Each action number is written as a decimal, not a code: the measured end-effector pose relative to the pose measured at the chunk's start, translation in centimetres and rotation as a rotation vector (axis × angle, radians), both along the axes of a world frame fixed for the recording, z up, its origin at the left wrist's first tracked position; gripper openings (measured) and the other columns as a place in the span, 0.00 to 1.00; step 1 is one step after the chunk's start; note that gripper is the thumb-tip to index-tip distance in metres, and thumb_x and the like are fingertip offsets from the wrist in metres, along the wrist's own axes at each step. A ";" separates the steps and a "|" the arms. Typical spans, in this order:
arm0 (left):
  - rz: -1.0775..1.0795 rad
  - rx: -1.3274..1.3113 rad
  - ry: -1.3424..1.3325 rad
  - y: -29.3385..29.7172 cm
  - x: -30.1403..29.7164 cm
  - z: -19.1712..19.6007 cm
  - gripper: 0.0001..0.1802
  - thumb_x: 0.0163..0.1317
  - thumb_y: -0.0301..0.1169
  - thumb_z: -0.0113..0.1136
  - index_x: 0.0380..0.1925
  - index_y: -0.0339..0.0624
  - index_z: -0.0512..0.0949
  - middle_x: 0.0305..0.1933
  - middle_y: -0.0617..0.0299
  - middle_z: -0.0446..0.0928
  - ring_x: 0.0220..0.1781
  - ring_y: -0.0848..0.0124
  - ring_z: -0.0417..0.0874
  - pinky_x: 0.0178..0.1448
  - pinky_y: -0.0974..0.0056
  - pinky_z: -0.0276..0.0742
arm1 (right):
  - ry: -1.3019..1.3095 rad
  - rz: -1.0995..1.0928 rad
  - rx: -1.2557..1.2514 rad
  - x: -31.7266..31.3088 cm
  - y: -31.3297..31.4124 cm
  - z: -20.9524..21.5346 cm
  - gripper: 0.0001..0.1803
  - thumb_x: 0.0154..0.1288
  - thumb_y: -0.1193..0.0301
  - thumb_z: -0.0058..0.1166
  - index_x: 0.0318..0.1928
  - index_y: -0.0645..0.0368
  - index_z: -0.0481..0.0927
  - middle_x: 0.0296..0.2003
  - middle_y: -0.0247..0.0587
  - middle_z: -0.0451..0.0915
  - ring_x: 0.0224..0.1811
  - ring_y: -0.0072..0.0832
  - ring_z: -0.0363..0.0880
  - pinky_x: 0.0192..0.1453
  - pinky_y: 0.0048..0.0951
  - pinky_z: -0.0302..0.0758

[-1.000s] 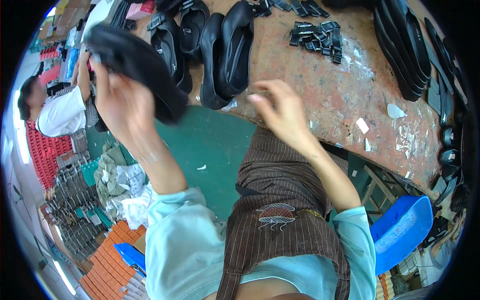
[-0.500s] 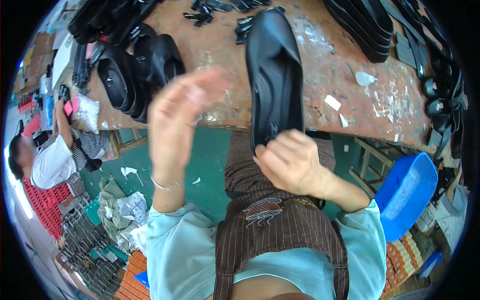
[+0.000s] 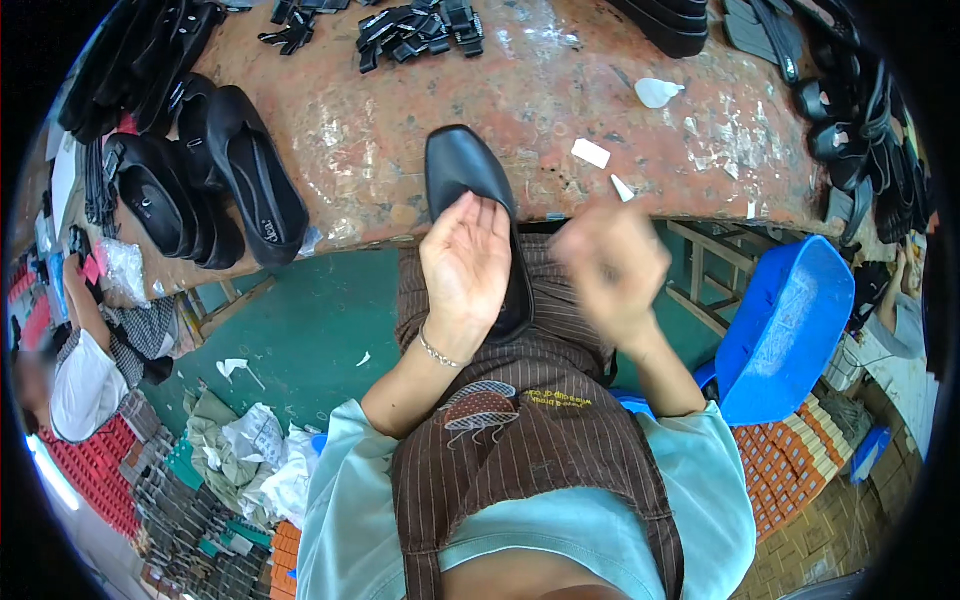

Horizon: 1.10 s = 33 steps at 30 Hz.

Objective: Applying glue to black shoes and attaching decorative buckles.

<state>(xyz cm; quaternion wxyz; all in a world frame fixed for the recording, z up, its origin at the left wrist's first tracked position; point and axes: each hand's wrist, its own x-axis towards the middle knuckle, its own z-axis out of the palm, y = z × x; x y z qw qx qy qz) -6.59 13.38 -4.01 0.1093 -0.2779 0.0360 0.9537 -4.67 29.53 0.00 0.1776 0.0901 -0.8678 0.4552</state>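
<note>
A black slip-on shoe (image 3: 460,165) lies with its square toe on the near edge of the table and its heel end over my lap. Across its opening rests my left hand (image 3: 465,262), palm turned up and fingers stretched toward the toe, hiding much of the insole. Whether the fingertips reach inside the shoe I cannot tell. Just right of the shoe, apart from it, my right hand (image 3: 615,265) is smeared by motion; its fingers look bent, and nothing shows clearly in them.
Black shoes (image 3: 255,180) crowd the table's left side. Black bows (image 3: 420,35) lie at the back, stacked black soles (image 3: 665,25) farther right. A small white bottle (image 3: 658,92) and black straps (image 3: 870,140) lie right. A blue tub (image 3: 785,330) stands below. Another person (image 3: 90,370) sits at left.
My right hand has let go of the shoe's heel and moved off to its right. The shoe has come closer to me, and my left hand has moved right onto it. The view has shifted.
</note>
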 end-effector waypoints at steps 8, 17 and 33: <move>0.043 -0.213 0.118 1.5 -0.5 0.9 0.11 0.59 0.15 0.46 0.38 0.42 0.69 0.47 0.61 0.73 0.52 0.69 0.71 0.65 0.60 0.64 | -0.120 -0.512 0.057 -8.0 9.1 -6.8 0.26 0.51 0.63 0.70 0.48 0.64 0.76 0.40 0.43 0.78 0.45 0.34 0.75 0.49 0.34 0.72; -0.012 -0.324 -0.110 -0.1 2.2 0.3 0.02 0.66 0.27 0.55 0.34 0.41 0.75 0.40 0.64 0.78 0.47 0.72 0.78 0.59 0.65 0.73 | -0.148 -0.517 0.106 -8.8 9.2 -7.9 0.14 0.56 0.66 0.67 0.38 0.63 0.80 0.35 0.42 0.81 0.39 0.29 0.75 0.42 0.30 0.73; 0.034 -0.430 0.069 1.1 1.8 -1.2 0.04 0.67 0.21 0.52 0.39 0.40 0.75 0.43 0.65 0.78 0.46 0.78 0.77 0.52 0.71 0.73 | -0.205 0.269 0.260 -4.4 -0.8 -1.5 0.12 0.51 0.78 0.63 0.38 0.63 0.80 0.33 0.41 0.81 0.34 0.35 0.79 0.34 0.32 0.76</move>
